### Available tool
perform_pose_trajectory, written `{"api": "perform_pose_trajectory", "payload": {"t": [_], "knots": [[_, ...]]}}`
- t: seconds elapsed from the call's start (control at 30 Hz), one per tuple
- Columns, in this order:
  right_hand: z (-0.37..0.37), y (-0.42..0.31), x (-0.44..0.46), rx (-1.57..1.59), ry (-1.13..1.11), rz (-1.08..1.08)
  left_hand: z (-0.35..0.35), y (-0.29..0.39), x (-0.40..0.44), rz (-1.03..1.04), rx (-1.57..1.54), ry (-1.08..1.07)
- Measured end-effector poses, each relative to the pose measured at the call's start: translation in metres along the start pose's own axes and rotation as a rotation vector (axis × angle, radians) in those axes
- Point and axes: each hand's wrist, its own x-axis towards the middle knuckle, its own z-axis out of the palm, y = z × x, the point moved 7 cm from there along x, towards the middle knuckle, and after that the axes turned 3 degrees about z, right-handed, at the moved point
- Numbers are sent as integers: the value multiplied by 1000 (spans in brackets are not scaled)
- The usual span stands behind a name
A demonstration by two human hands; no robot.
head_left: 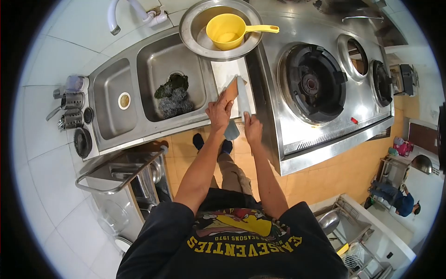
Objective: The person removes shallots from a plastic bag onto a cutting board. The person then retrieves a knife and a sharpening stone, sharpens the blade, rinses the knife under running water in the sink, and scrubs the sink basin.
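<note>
Between the sink and the stove, both my hands work over a white counter strip [221,70]. My left hand [219,113] is closed on a flat orange-brown block [230,90], possibly a sharpening stone. In my right hand [253,129] is a knife, its grey blade [242,94] pointing away from me and lying against or right beside the block. The knife's handle is mostly hidden by my fingers. Below my left hand shows a grey-green rounded piece [231,131]; what it is I cannot make out.
A steel basin [188,25] holds a yellow dipper [227,30]. Dark scouring mesh [175,103] lies in the sink [147,69], under a white faucet [134,11]. The wok stove [312,83] stands right. A metal rack [111,190] is behind left; another person [395,197] is far right.
</note>
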Motion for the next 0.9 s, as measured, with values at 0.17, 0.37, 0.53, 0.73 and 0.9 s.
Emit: {"api": "perform_pose_trajectory", "payload": {"t": [0.17,0.37,0.53,0.73,0.9], "knots": [[21,19,4,-18,49,-69,-2,0,0,9,-22,31],[-4,-18,43,-23,149,-110,0,2,2,-21,-37,13],[-12,13,4,159,92,-16,11,-5,9,186,-209,100],[-11,28,-14,296,-53,94,-2,1,4,147,-191,12],[-16,20,-25,451,-158,172,1,4,7,177,-234,24]]}}
